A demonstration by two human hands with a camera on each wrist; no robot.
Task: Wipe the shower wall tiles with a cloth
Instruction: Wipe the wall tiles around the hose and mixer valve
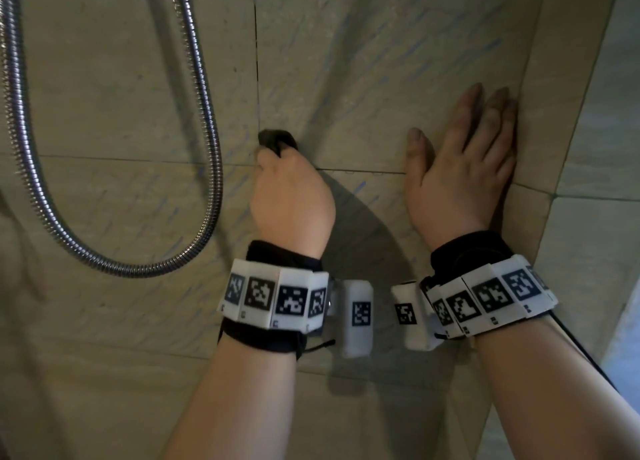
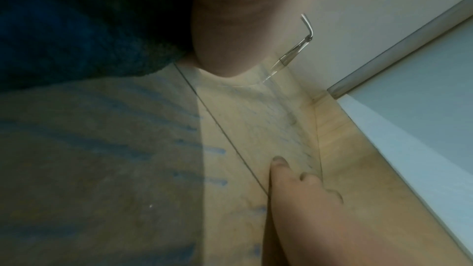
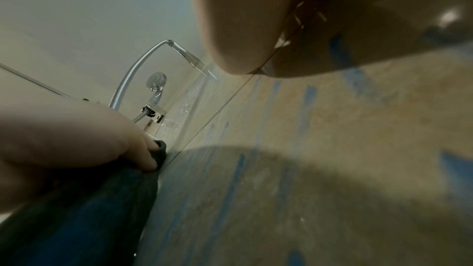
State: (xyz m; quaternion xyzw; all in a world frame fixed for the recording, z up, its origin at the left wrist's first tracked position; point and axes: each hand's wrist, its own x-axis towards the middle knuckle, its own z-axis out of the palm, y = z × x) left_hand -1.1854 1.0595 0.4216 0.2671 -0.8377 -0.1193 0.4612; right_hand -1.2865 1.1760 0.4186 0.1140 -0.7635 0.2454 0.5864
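Left hand (image 1: 291, 196) fisted round a dark cloth (image 1: 277, 140), bunched and pressed on the tiles (image 1: 363, 61) right at the crossing of two grout lines. Right hand (image 1: 460, 169) flat and spread on the tiles, fingers straight, tucked against the inside corner, holding nothing; reads as a brace.

Blue streaks all over the tiles, so probably plenty left to wipe.

Risks, judged from here:
- Cloth wadded small, little face on the tile. Likely narrow passes, streaks missed between them.
- Most of the cloth hanging below the fist in the right wrist view (image 3: 84, 209). Could drag and smear blue back over done areas.
- Hose (image 1: 204, 120) looping just left of the cloth. Wide sweep leftward could snag it or knock it swinging.
- Braced palm covering tile near the corner. Patch under it stays unwiped unless moved.
- If tiles wet, cannot tell, palm could slip under load.
- Grout recess may hold residue a flat pass skips.
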